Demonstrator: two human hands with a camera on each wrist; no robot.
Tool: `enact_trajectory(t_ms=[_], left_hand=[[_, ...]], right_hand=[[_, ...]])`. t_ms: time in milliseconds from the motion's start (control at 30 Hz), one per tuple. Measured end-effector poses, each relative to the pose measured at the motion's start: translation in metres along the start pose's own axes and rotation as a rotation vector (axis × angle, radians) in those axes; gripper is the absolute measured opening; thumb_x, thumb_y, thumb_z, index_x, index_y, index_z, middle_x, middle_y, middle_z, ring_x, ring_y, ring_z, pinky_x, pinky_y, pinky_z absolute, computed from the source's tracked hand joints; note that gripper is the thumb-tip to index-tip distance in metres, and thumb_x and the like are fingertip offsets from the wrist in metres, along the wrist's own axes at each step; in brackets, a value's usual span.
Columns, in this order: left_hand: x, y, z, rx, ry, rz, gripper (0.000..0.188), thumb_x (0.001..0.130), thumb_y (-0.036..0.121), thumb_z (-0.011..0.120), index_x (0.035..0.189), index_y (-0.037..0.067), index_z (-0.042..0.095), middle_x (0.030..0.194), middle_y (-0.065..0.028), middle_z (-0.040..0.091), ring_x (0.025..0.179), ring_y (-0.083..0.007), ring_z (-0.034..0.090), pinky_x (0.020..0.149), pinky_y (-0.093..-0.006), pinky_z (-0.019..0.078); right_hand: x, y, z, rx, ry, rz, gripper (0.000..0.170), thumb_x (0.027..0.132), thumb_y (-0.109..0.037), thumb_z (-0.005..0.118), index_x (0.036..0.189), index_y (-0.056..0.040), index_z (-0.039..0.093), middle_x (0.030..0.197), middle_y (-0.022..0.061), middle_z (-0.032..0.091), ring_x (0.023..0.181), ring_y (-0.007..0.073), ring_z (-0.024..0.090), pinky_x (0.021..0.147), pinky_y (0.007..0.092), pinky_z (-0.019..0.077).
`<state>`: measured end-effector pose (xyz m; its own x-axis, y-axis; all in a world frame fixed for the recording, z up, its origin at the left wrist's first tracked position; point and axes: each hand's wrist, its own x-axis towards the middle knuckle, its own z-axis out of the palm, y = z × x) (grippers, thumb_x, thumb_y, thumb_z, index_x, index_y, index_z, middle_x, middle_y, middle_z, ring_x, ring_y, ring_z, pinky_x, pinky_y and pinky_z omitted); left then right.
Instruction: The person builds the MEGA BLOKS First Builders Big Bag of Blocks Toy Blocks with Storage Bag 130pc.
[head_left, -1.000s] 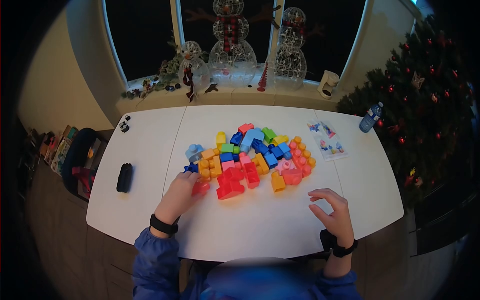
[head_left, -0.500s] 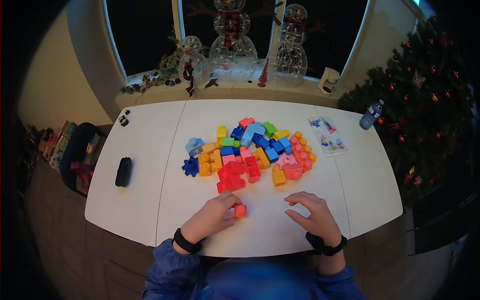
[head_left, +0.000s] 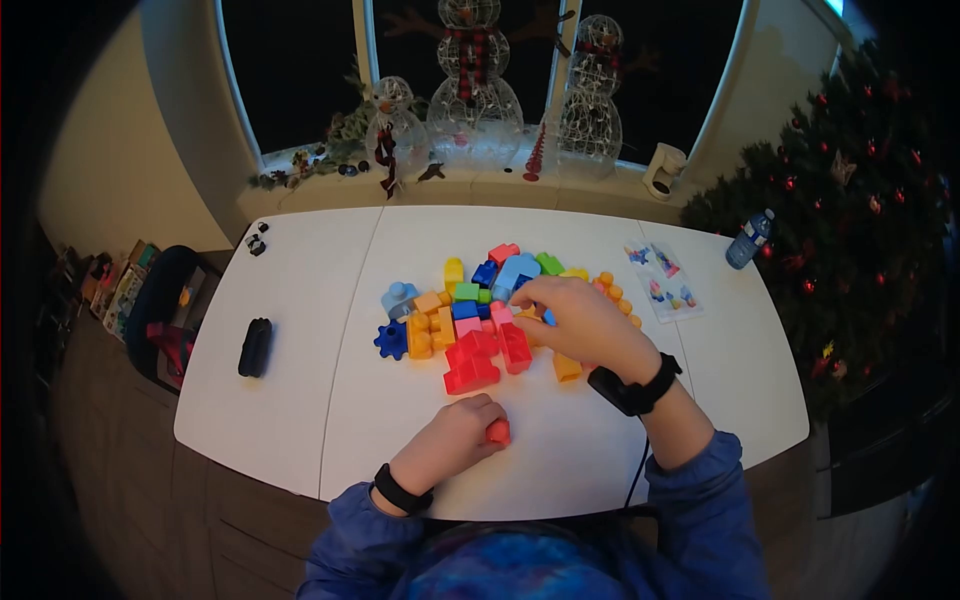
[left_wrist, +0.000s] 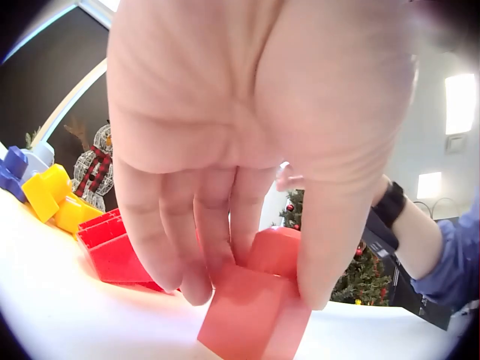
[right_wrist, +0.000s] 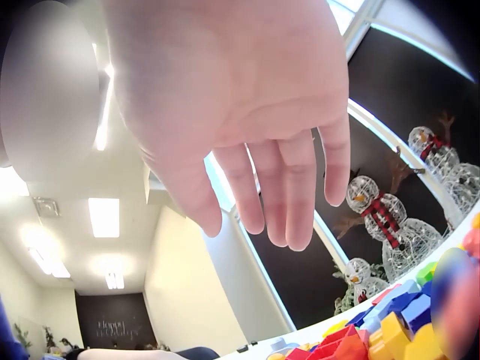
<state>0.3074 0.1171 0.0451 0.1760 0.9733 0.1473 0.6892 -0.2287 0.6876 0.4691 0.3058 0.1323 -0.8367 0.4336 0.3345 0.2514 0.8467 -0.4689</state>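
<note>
Near the front of the white table [head_left: 400,440], my left hand [head_left: 450,436] pinches a coral-red toy building block [head_left: 498,431] between thumb and fingers. The left wrist view shows that block [left_wrist: 244,311] low in the grip, close over the tabletop. My right hand [head_left: 580,318] reaches over the right part of a pile of colourful blocks, its fingers relaxed with nothing between them. In the right wrist view the hand [right_wrist: 240,150] hangs above the pile. Red blocks [head_left: 472,362] lie just beyond my left hand, and a dark blue gear-shaped block [head_left: 391,340] sits at the pile's left edge.
A black case [head_left: 256,347] lies on the left of the table. At the back right are a printed sheet [head_left: 664,280] and a water bottle [head_left: 750,239]. Wire snowmen [head_left: 475,100] stand on the windowsill, and a decorated tree [head_left: 840,200] rises beyond the table's right side.
My left hand drew the coral-red block from the pile's left side toward the table's front. My right hand moved from the front right, forward and left, over the pile.
</note>
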Motion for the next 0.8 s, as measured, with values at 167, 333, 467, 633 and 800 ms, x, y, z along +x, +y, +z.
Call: enact_trajectory(t_ms=[167,333,467,633,800], left_hand=[[0.002,0.002,-0.001,-0.021,-0.024,0.023,0.029,0.080,0.009,0.080,0.106,0.003,0.067,0.101,-0.0166,0.066,0.096,-0.0380,0.067,0.085,-0.0424,0.0560],[0.002,0.000,0.001,-0.030,-0.019,0.034,0.029,0.081,0.010,0.079,0.106,0.004,0.067,0.102,-0.0164,0.065,0.097,-0.0378,0.066,0.086,-0.0427,0.0558],[0.003,-0.001,0.002,-0.018,-0.019,0.037,0.028,0.081,0.010,0.079,0.106,0.004,0.066,0.102,-0.0163,0.065,0.097,-0.0375,0.066,0.086,-0.0427,0.0558],[0.004,0.001,0.002,0.012,-0.008,0.037,0.031,0.079,0.014,0.084,0.104,0.003,0.069,0.101,-0.0150,0.067,0.095,-0.0364,0.067,0.084,-0.0416,0.0566],[0.004,0.000,0.002,0.021,-0.005,0.037,0.030,0.079,0.013,0.084,0.103,0.003,0.069,0.100,-0.0148,0.068,0.094,-0.0367,0.068,0.084,-0.0418,0.0567]], right_hand=[[0.054,0.031,0.055,-0.346,-0.312,-0.050,0.020,0.083,-0.021,0.077,0.094,-0.0046,0.074,0.096,0.0140,0.072,0.097,0.0322,0.070,0.082,0.0451,0.0545],[0.065,0.048,0.090,-0.554,-0.375,-0.052,0.015,0.076,-0.020,0.077,0.085,-0.0079,0.076,0.094,0.0134,0.071,0.096,0.0331,0.069,0.080,0.0449,0.0556],[0.068,0.056,0.100,-0.523,-0.376,-0.026,0.016,0.074,-0.021,0.078,0.082,-0.0068,0.076,0.095,0.0135,0.071,0.097,0.0336,0.068,0.080,0.0456,0.0562],[0.065,0.056,0.093,-0.404,-0.294,-0.071,0.023,0.071,-0.019,0.080,0.086,-0.0039,0.071,0.088,0.0144,0.071,0.089,0.0339,0.070,0.077,0.0447,0.0572],[0.043,0.025,0.034,0.085,-0.126,0.072,0.029,0.075,-0.012,0.082,0.094,-0.0003,0.065,0.086,0.0130,0.072,0.081,0.0265,0.071,0.075,0.0337,0.0571]])
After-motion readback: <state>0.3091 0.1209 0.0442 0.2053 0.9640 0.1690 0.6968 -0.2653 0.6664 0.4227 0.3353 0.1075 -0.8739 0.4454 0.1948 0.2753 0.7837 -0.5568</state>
